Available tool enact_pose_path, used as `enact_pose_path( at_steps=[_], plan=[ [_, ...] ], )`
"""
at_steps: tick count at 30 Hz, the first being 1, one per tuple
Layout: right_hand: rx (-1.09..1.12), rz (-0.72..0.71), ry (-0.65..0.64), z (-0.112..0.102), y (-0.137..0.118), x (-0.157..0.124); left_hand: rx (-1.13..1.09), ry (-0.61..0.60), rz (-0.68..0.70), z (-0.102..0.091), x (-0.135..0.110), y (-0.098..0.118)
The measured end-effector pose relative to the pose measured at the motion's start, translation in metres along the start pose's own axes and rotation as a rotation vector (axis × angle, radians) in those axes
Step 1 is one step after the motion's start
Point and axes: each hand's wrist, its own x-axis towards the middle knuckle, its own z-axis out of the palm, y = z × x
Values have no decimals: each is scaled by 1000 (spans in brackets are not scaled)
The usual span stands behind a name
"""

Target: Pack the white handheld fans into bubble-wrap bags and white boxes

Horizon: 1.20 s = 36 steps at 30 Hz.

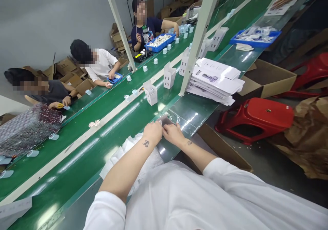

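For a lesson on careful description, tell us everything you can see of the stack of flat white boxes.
The stack of flat white boxes looks like thin, smooth cardboard. The top one bears a dark printed picture and small dark print. Several layers lie one on another, edges and flaps jutting out unevenly. It rests on the glossy worktop, next to the pale post; whether they touch is unclear. Nobody is touching it.

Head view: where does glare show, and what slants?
In the head view, bright glare streaks cross the green conveyor belt and the glossy ledge near the right hand; also in the head view, the nearer white post slants strongly, perhaps from camera tilt.
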Motion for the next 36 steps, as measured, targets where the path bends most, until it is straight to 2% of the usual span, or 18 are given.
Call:
enact_pose_path(
  at_steps=[3,6,7,9,11,13,15,17,20,23,25,26,28,30,31,34,36],
  plan=[
    [-26,-4,-17,-1,0,0,-39,68,65,7,-7,4],
    [11,-26,9,1,5,-1,-107,-1,218,17,-18,-5],
    [32,-36,25,1,7,-2,-130,20,216,20,-20,-10],
    [71,-72,47,3,11,-3,-185,173,90,25,-17,-22],
    [96,-124,49,6,15,-4,-287,272,-122,28,-8,-33],
    [112,-187,47,7,21,-5,-392,192,-270,29,3,-44],
    [125,-256,72,7,28,-7,-460,102,-318,30,12,-57],
    [128,-325,133,6,36,-9,-506,128,-346,30,17,-77],
    [125,-392,250,-1,43,-14,-597,204,-418,26,26,-119],
    [160,-402,404,-7,42,-26,-627,197,-485,22,44,-164],
    [252,-443,433,-8,38,-36,-625,170,-508,22,61,-189],
    [322,-486,371,-6,35,-40,-623,160,-516,22,69,-199],
    [459,-562,97,4,28,-44,-621,147,-536,23,81,-217],
    [504,-578,-188,22,22,-44,-627,132,-554,24,89,-233],
    [482,-570,-270,34,19,-42,-635,124,-562,25,92,-240],
    [374,-565,-313,73,16,-37,-673,97,-576,31,95,-255],
    [344,-568,-329,94,15,-36,-769,128,-567,37,93,-257]
  ],
)
